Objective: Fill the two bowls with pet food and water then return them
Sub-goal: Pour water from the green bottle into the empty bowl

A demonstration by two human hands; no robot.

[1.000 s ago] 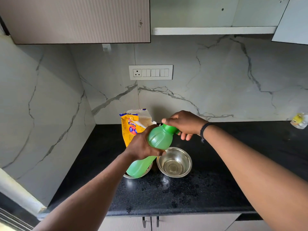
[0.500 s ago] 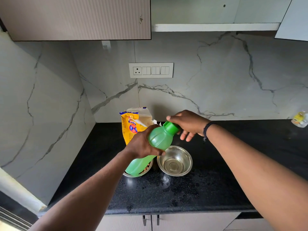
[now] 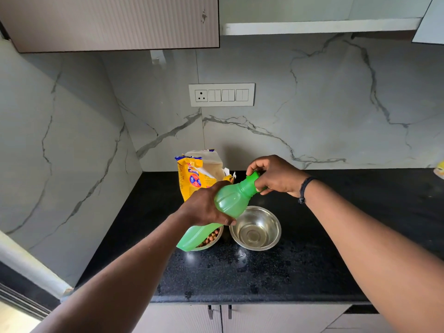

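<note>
A black speckled table (image 3: 240,272) meets marble walls below a switch panel (image 3: 221,94). Above the water bowl (image 3: 255,228), the left hand (image 3: 204,207) grips a tilted green bottle (image 3: 228,200); the right hand (image 3: 276,175) pinches its cap. Left of that bowl sits the kibble bowl (image 3: 212,239), with a yellow food bag (image 3: 199,174) behind.

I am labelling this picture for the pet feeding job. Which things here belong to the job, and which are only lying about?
Belong to the job:
- green bottle, gripped by the left hand; the right hand grips its cap
- right steel bowl
- left steel bowl with brown pellets
- yellow food bag

Lying about:
- switch panel
- yellow item at the right edge
</note>
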